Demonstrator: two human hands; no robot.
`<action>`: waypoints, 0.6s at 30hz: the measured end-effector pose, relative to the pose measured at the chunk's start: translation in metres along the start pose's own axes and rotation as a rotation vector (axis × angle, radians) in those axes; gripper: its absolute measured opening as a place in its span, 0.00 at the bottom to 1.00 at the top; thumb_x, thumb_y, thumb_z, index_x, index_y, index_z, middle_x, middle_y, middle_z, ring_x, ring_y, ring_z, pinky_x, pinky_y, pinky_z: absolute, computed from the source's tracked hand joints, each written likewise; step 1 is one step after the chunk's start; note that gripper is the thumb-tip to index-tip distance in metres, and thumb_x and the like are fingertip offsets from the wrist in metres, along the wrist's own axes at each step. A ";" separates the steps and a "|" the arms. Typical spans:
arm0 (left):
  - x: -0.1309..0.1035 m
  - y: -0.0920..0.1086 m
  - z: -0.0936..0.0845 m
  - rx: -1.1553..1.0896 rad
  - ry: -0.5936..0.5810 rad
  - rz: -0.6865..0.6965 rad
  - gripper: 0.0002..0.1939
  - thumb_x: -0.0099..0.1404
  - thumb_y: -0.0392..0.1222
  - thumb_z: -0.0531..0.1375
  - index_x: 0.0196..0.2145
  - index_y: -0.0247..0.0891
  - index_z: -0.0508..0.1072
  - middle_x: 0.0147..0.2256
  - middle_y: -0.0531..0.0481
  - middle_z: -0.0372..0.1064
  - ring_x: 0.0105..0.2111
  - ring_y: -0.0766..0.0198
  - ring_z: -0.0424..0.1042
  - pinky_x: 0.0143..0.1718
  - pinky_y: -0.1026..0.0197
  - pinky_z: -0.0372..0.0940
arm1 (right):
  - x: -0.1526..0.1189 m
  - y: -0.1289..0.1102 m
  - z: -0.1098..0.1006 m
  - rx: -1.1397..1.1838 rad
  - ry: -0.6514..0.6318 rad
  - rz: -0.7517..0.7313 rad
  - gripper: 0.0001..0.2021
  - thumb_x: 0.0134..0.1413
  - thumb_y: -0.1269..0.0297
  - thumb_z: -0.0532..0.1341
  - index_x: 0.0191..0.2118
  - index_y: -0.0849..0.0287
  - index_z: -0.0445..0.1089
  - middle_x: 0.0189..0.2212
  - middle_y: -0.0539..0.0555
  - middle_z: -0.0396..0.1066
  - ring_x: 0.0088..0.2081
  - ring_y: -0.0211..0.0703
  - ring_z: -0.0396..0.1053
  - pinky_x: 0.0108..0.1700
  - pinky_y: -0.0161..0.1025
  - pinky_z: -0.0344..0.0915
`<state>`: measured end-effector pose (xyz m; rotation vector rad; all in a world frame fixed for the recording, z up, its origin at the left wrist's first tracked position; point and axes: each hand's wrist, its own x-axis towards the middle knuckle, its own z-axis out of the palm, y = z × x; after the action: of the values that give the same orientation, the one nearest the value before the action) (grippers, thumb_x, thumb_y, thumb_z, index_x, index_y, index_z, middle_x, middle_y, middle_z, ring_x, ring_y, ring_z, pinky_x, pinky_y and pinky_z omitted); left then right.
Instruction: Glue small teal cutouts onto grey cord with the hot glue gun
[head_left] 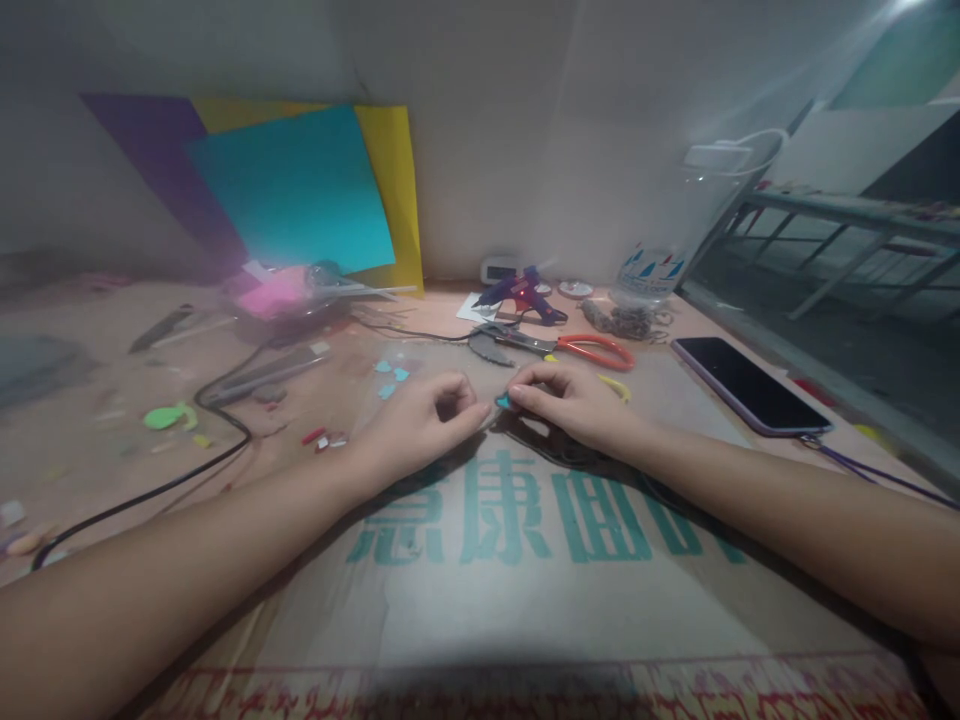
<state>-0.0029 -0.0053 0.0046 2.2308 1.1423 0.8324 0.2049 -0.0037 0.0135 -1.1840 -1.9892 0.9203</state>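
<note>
While the right hand (566,400) pinches a small teal piece (502,400) between thumb and forefinger at the centre of the frame, the left hand (427,415) curls just beside it, thumb and forefinger brought toward each other; whether they grip anything is too blurred to tell. Light-blue cutouts (386,375) lie near the left hand, at its upper left. Above the hands, orange-handled pliers (596,350) lie in front of a dark blue glue gun (525,295) showing a red light. A phone (750,385) lies face up at the right of the frame, and a clear plastic bottle (649,270) stands at the upper right. Teal, yellow and purple sheets (300,190) lean against the wall (510,130) at the upper left. Large green characters (502,505) mark the work surface (480,610) below the hands.
</note>
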 end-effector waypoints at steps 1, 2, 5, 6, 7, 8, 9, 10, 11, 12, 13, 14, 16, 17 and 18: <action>0.000 0.000 0.000 0.006 -0.011 0.001 0.15 0.64 0.47 0.54 0.23 0.37 0.63 0.24 0.53 0.67 0.27 0.65 0.66 0.31 0.63 0.59 | 0.000 0.000 0.000 0.000 -0.001 0.002 0.11 0.56 0.58 0.58 0.32 0.61 0.71 0.28 0.51 0.73 0.31 0.38 0.70 0.35 0.35 0.65; 0.000 -0.001 0.000 0.010 -0.017 0.000 0.16 0.65 0.47 0.53 0.22 0.37 0.64 0.24 0.53 0.67 0.27 0.65 0.65 0.30 0.63 0.59 | 0.000 -0.001 0.000 -0.007 -0.001 0.002 0.11 0.56 0.58 0.58 0.32 0.61 0.71 0.28 0.51 0.73 0.31 0.38 0.70 0.35 0.35 0.65; 0.001 -0.002 -0.002 -0.008 0.000 0.000 0.18 0.67 0.50 0.50 0.25 0.37 0.66 0.25 0.53 0.68 0.28 0.64 0.66 0.30 0.63 0.59 | -0.001 -0.003 -0.001 -0.058 -0.003 -0.009 0.11 0.56 0.58 0.58 0.32 0.61 0.71 0.28 0.52 0.73 0.32 0.39 0.70 0.35 0.35 0.64; 0.001 -0.003 -0.002 -0.027 0.001 0.003 0.18 0.68 0.50 0.50 0.26 0.37 0.67 0.26 0.53 0.68 0.29 0.64 0.67 0.31 0.63 0.59 | -0.001 -0.004 -0.001 -0.072 -0.001 -0.012 0.11 0.56 0.59 0.58 0.32 0.61 0.71 0.29 0.52 0.73 0.32 0.39 0.70 0.36 0.35 0.64; 0.001 -0.005 -0.002 -0.050 -0.001 0.006 0.18 0.68 0.50 0.49 0.27 0.37 0.68 0.26 0.53 0.68 0.29 0.64 0.67 0.31 0.63 0.59 | -0.001 -0.004 -0.001 -0.078 0.003 -0.014 0.11 0.56 0.58 0.58 0.32 0.61 0.71 0.29 0.52 0.73 0.32 0.39 0.70 0.36 0.35 0.64; 0.002 -0.006 -0.002 -0.075 -0.001 0.004 0.17 0.68 0.49 0.49 0.28 0.37 0.68 0.27 0.53 0.68 0.29 0.64 0.67 0.31 0.63 0.59 | 0.000 -0.003 -0.001 -0.075 0.009 -0.017 0.11 0.56 0.58 0.57 0.32 0.61 0.71 0.29 0.52 0.73 0.32 0.39 0.70 0.36 0.35 0.64; 0.002 -0.008 -0.001 -0.101 0.000 -0.001 0.17 0.69 0.49 0.49 0.28 0.37 0.68 0.27 0.53 0.68 0.29 0.65 0.67 0.30 0.64 0.59 | 0.000 -0.003 -0.001 -0.065 0.015 -0.017 0.12 0.56 0.58 0.57 0.33 0.61 0.71 0.29 0.52 0.73 0.32 0.39 0.70 0.35 0.35 0.64; 0.002 -0.009 0.000 -0.129 0.003 -0.011 0.17 0.69 0.49 0.48 0.29 0.37 0.68 0.26 0.53 0.67 0.28 0.65 0.66 0.29 0.64 0.59 | 0.000 -0.002 -0.001 -0.052 0.019 -0.016 0.12 0.56 0.57 0.57 0.33 0.61 0.71 0.28 0.52 0.73 0.32 0.39 0.70 0.35 0.35 0.64; 0.002 -0.010 0.001 -0.162 0.010 -0.023 0.18 0.69 0.49 0.48 0.29 0.37 0.68 0.26 0.53 0.66 0.27 0.66 0.65 0.28 0.65 0.58 | 0.000 -0.001 0.000 -0.042 0.023 -0.014 0.12 0.56 0.57 0.57 0.33 0.61 0.71 0.28 0.52 0.73 0.31 0.39 0.70 0.35 0.35 0.64; 0.002 -0.011 0.002 -0.199 0.015 -0.037 0.18 0.69 0.49 0.48 0.29 0.37 0.68 0.25 0.53 0.65 0.25 0.67 0.64 0.26 0.65 0.58 | 0.000 -0.001 0.000 -0.038 0.025 -0.013 0.12 0.56 0.57 0.57 0.33 0.61 0.71 0.28 0.52 0.73 0.31 0.39 0.70 0.35 0.35 0.64; 0.002 -0.012 0.003 -0.242 0.016 -0.052 0.18 0.69 0.50 0.48 0.29 0.37 0.67 0.25 0.54 0.64 0.24 0.68 0.63 0.25 0.65 0.57 | 0.000 -0.001 0.000 -0.041 0.026 -0.011 0.12 0.56 0.57 0.57 0.33 0.61 0.71 0.28 0.52 0.73 0.31 0.39 0.70 0.35 0.35 0.64; 0.002 -0.012 0.004 -0.285 0.013 -0.071 0.18 0.69 0.51 0.48 0.29 0.37 0.67 0.24 0.54 0.63 0.23 0.68 0.62 0.24 0.65 0.56 | 0.000 -0.002 0.000 -0.050 0.025 -0.009 0.12 0.56 0.57 0.57 0.33 0.61 0.71 0.28 0.52 0.73 0.31 0.39 0.70 0.35 0.35 0.63; 0.002 -0.010 0.005 -0.337 0.001 -0.107 0.17 0.68 0.51 0.48 0.29 0.37 0.65 0.23 0.55 0.63 0.22 0.68 0.61 0.23 0.65 0.56 | 0.000 -0.003 -0.001 -0.077 0.024 -0.008 0.12 0.56 0.57 0.57 0.33 0.62 0.71 0.28 0.52 0.73 0.31 0.39 0.70 0.34 0.34 0.63; 0.002 -0.009 0.004 -0.334 -0.003 -0.123 0.16 0.68 0.51 0.49 0.29 0.37 0.65 0.24 0.55 0.63 0.22 0.68 0.62 0.24 0.65 0.57 | -0.001 -0.004 -0.001 -0.091 0.024 -0.009 0.13 0.56 0.57 0.57 0.33 0.62 0.71 0.28 0.52 0.73 0.31 0.39 0.70 0.34 0.34 0.63; 0.002 -0.007 0.004 -0.313 -0.004 -0.133 0.15 0.67 0.50 0.51 0.28 0.38 0.64 0.24 0.55 0.64 0.23 0.68 0.63 0.25 0.65 0.58 | -0.001 -0.005 -0.001 -0.106 0.025 -0.012 0.13 0.56 0.57 0.57 0.33 0.62 0.72 0.28 0.52 0.73 0.31 0.39 0.69 0.34 0.34 0.62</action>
<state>-0.0032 0.0000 -0.0023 1.8801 1.0640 0.8835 0.2041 -0.0060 0.0183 -1.2343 -2.0445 0.7995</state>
